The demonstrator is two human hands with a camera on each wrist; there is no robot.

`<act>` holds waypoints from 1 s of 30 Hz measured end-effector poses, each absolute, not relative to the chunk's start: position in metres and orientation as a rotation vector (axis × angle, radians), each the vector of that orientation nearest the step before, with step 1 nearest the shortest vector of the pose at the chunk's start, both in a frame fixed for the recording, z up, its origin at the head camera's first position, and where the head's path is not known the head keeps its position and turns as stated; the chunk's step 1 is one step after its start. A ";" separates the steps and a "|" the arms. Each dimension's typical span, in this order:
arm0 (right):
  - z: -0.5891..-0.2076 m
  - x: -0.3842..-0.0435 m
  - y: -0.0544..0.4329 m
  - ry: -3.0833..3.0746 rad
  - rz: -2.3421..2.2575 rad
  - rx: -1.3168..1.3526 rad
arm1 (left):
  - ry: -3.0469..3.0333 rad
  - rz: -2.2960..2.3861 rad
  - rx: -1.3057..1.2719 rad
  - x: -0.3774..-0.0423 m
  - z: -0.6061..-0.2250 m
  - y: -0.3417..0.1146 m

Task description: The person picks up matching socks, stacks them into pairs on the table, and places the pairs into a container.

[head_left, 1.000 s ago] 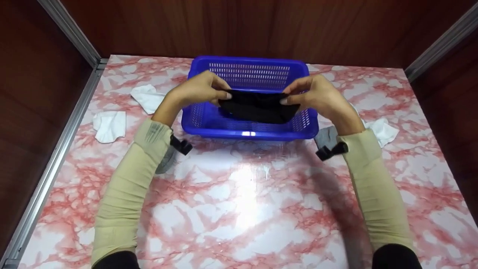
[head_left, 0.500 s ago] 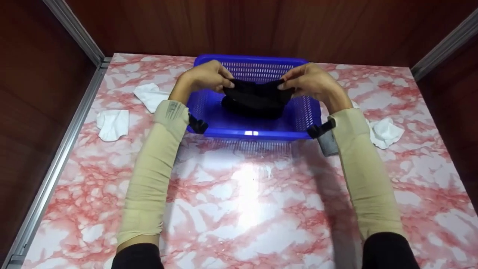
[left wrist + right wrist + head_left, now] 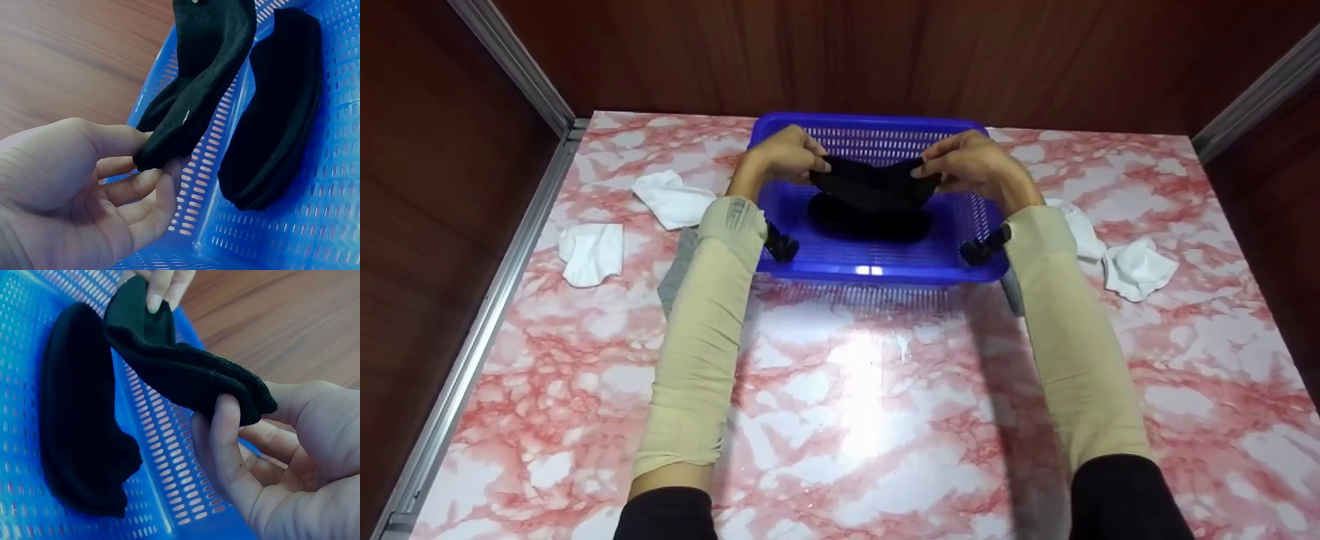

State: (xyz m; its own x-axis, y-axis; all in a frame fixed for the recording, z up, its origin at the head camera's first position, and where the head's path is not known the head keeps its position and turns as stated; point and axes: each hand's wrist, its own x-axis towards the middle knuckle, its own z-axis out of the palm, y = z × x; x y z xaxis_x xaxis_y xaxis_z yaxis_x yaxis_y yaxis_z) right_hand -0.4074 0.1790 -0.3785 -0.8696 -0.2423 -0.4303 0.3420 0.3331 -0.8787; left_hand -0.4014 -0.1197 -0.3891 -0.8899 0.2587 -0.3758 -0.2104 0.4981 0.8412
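Note:
Above the blue basket (image 3: 825, 268), both hands stretch a black sock (image 3: 876, 189) between them. My left hand (image 3: 787, 156) pinches one end of it between thumb and fingers, as the left wrist view shows with the hand (image 3: 84, 185) at the sock's lower tip. The opposite end is pinched by my right hand (image 3: 976, 166), seen close up in the right wrist view (image 3: 298, 444). A second black sock (image 3: 275, 112) lies on the basket floor just below the held one, touched by neither hand.
Two white socks (image 3: 592, 253) lie left of the basket, and two more white socks (image 3: 1138, 268) lie to its right. Grey cloth (image 3: 678, 270) shows beside the left sleeve, more grey cloth (image 3: 1012, 292) by the right. A wood-coloured wall (image 3: 840, 52) stands behind the basket.
Both hands have moved farther over the basket and slightly closer together, still gripping the sock. The second black sock now shows distinctly beneath it; one second ago it could not be made out.

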 end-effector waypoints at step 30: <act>-0.406 -0.415 0.170 2.562 -0.764 -0.355 | 2.333 0.773 0.001 -0.418 -0.407 -0.112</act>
